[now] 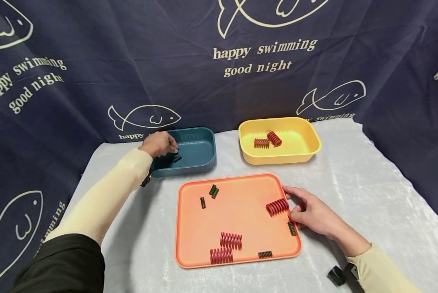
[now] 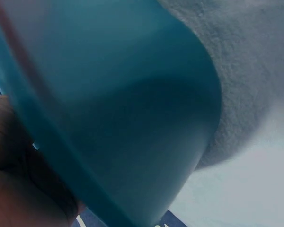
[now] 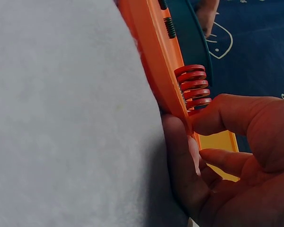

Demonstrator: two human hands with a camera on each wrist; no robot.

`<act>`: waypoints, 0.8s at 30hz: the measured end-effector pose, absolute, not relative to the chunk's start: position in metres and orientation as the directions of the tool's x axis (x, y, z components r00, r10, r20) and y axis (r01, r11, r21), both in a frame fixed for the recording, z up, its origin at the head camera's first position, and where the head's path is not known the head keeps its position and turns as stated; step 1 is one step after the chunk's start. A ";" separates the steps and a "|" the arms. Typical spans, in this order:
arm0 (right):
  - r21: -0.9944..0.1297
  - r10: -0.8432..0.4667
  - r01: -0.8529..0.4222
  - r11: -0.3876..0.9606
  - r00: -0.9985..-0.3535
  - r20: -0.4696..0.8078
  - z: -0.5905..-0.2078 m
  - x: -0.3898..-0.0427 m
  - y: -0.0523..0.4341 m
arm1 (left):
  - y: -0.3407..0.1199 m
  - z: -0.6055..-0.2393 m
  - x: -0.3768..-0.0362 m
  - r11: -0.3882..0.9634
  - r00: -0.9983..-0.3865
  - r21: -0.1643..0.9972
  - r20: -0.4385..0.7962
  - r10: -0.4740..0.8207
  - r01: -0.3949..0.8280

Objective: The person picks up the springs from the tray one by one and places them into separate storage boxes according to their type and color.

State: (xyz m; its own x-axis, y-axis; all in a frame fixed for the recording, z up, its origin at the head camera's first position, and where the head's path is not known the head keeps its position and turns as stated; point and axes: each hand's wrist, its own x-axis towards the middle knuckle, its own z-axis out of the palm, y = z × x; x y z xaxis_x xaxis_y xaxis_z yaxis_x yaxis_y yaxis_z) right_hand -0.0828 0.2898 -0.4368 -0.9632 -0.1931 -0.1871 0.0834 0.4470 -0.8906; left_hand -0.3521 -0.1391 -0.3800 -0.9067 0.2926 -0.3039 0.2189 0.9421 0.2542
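Observation:
My left hand point(image 1: 158, 144) reaches over the left end of the blue bin point(image 1: 201, 167), fingers bent down inside it. A small dark green spring shows partly at its pinched fingertips, and another dark spring point(image 1: 177, 158) lies on the bin floor below. In the left wrist view the bin wall point(image 2: 132, 123) hides the fingertips. My right hand point(image 1: 312, 213) grips the right rim of the orange tray point(image 1: 237, 219), thumb on the edge and a finger against its outer side. Right beside those fingers lie a thick red spring point(image 1: 277, 207) and a dark green spring point(image 1: 291, 228).
Two red springs point(image 1: 231, 240) lie near the tray's front edge, with a dark spring point(image 1: 265, 254) to their right. Several dark springs point(image 1: 213, 191) sit toward its back left. A yellow bin point(image 1: 279, 159) behind the tray holds two red springs point(image 1: 274, 138).

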 end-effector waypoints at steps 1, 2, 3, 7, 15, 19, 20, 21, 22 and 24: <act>-0.889 -0.192 0.085 0.449 -0.963 -0.189 -0.437 -0.083 0.290 | -0.139 -0.380 -0.351 0.943 -0.907 0.249 -0.300 0.294 0.223; -0.889 -0.194 0.085 0.449 -0.962 -0.190 -0.437 -0.083 0.290 | -0.139 -0.380 -0.351 0.943 -0.908 0.245 -0.298 0.295 0.225; -0.891 -0.194 0.086 0.445 -0.962 -0.190 -0.437 -0.083 0.289 | -0.139 -0.380 -0.351 0.943 -0.909 0.246 -0.295 0.294 0.226; -0.894 -0.194 0.085 0.440 -0.963 -0.187 -0.437 -0.082 0.289 | -0.138 -0.376 -0.350 0.937 -0.909 0.276 -0.297 0.294 0.213; -0.887 -0.185 0.098 0.452 -0.962 -0.201 -0.436 -0.082 0.289 | -0.137 -0.367 -0.342 0.879 -0.906 0.430 -0.255 0.337 0.206; -0.887 -0.182 0.106 0.449 -0.961 -0.207 -0.435 -0.082 0.289 | -0.136 -0.360 -0.335 0.817 -0.912 0.550 -0.225 0.344 0.173; -0.887 -0.182 0.107 0.450 -0.961 -0.208 -0.435 -0.082 0.289 | -0.136 -0.358 -0.333 0.801 -0.913 0.574 -0.215 0.347 0.169; -0.886 -0.181 0.107 0.451 -0.961 -0.208 -0.435 -0.082 0.289 | -0.135 -0.356 -0.331 0.787 -0.914 0.594 -0.206 0.350 0.167; -0.885 -0.181 0.106 0.453 -0.961 -0.208 -0.434 -0.082 0.289 | -0.135 -0.354 -0.329 0.775 -0.914 0.608 -0.193 0.356 0.173; -0.885 -0.180 0.105 0.454 -0.962 -0.207 -0.434 -0.082 0.290 | -0.133 -0.349 -0.324 0.751 -0.914 0.634 -0.169 0.370 0.187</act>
